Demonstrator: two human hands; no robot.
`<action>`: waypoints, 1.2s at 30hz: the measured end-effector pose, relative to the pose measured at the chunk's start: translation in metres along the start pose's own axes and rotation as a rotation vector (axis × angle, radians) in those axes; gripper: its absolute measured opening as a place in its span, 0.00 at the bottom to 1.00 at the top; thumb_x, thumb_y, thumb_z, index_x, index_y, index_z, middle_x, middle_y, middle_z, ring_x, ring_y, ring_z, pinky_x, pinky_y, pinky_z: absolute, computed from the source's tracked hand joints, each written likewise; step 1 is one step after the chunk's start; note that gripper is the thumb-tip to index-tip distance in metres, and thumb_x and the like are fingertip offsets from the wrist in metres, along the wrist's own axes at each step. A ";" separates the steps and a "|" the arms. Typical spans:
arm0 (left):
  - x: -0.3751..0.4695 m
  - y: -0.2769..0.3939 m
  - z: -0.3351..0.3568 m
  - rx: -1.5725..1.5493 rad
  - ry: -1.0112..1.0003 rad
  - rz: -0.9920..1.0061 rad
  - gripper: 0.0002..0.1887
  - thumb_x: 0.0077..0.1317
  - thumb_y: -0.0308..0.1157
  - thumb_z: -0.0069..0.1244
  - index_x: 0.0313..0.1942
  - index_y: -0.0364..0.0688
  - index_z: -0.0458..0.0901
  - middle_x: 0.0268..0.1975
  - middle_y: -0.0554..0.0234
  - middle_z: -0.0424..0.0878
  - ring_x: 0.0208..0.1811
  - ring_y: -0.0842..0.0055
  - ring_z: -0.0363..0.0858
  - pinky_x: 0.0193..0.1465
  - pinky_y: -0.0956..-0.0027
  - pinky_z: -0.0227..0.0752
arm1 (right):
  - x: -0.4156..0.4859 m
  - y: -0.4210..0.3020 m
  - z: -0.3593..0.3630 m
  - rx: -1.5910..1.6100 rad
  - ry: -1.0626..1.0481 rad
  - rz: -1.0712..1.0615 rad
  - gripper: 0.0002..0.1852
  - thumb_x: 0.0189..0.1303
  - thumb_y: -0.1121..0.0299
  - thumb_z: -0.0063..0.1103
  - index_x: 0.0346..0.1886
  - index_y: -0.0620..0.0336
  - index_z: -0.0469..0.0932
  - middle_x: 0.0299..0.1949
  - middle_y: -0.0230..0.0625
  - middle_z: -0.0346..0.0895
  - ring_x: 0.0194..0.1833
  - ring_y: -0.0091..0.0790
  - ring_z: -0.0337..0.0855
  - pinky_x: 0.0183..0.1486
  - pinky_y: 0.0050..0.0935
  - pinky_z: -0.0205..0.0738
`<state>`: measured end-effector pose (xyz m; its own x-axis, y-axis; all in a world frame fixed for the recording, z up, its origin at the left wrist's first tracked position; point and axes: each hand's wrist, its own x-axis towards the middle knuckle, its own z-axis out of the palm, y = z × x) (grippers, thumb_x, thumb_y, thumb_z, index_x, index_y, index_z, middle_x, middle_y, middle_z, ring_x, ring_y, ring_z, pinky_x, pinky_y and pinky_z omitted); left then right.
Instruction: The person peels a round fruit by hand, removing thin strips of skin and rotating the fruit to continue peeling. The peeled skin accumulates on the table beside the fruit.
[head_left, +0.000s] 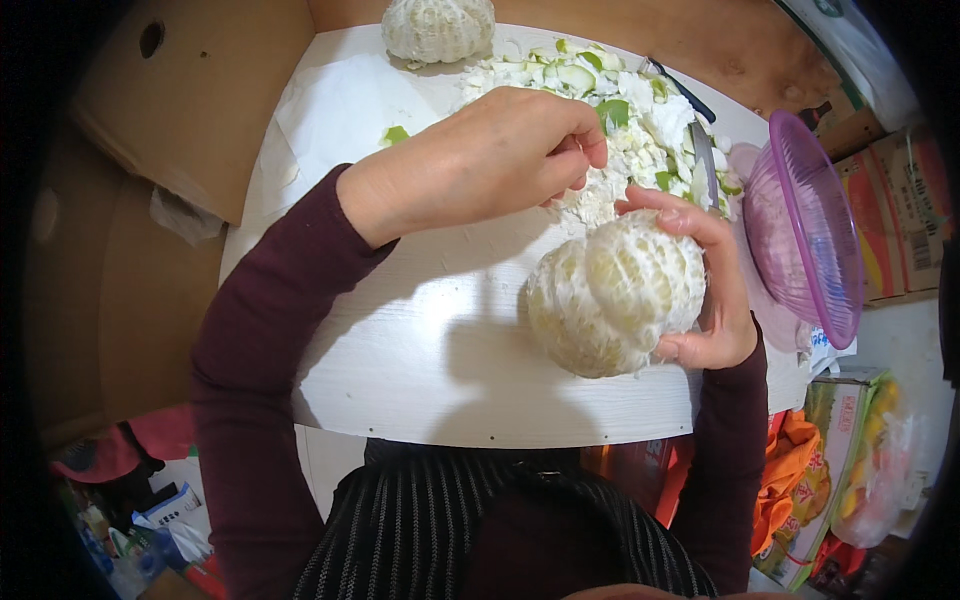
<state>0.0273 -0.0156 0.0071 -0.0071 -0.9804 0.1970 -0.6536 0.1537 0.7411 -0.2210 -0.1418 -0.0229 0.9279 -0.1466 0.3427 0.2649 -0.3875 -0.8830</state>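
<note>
A peeled pomelo (615, 292), covered in white pith, rests on the white table (390, 375) with my right hand (712, 277) gripping its right side. My left hand (517, 154) hovers over the heap of pith and green peel scraps (630, 127), fingers curled together; whether a bit of pith is pinched between them cannot be told. Another peeled pomelo (438, 30) sits at the table's far edge. A knife blade (703, 161) lies at the heap's right side, and a dark-handled tool (684, 91) lies beyond it.
A purple translucent plastic basin (802, 232) stands tilted at the table's right side. White paper (345, 112) lies at the far left. Cardboard (195, 97) rises along the left edge, and a wooden panel (720, 45) along the far edge. Boxes (896, 210) are stacked at the right.
</note>
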 end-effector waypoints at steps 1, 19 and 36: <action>0.000 0.000 -0.001 0.023 -0.012 0.005 0.11 0.72 0.33 0.52 0.46 0.34 0.82 0.32 0.61 0.87 0.32 0.77 0.84 0.39 0.69 0.78 | -0.001 0.000 0.001 0.048 0.020 0.038 0.46 0.47 0.56 0.78 0.69 0.60 0.65 0.71 0.57 0.65 0.73 0.51 0.66 0.76 0.47 0.55; -0.020 0.032 -0.017 0.058 -0.155 0.202 0.14 0.67 0.37 0.63 0.37 0.35 0.80 0.26 0.57 0.80 0.29 0.72 0.77 0.35 0.65 0.71 | -0.002 0.001 -0.002 0.111 0.086 0.135 0.50 0.46 0.53 0.76 0.71 0.61 0.62 0.70 0.54 0.67 0.71 0.45 0.68 0.74 0.42 0.58; 0.001 0.002 0.010 0.329 0.088 0.154 0.10 0.70 0.32 0.53 0.34 0.33 0.83 0.29 0.49 0.84 0.26 0.61 0.80 0.35 0.58 0.74 | -0.001 0.001 -0.007 0.152 0.083 0.164 0.50 0.45 0.52 0.78 0.71 0.62 0.62 0.70 0.52 0.68 0.71 0.43 0.69 0.74 0.41 0.59</action>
<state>0.0184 -0.0178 0.0022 -0.0683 -0.9324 0.3550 -0.8586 0.2361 0.4551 -0.2237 -0.1485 -0.0220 0.9387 -0.2730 0.2106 0.1549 -0.2117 -0.9650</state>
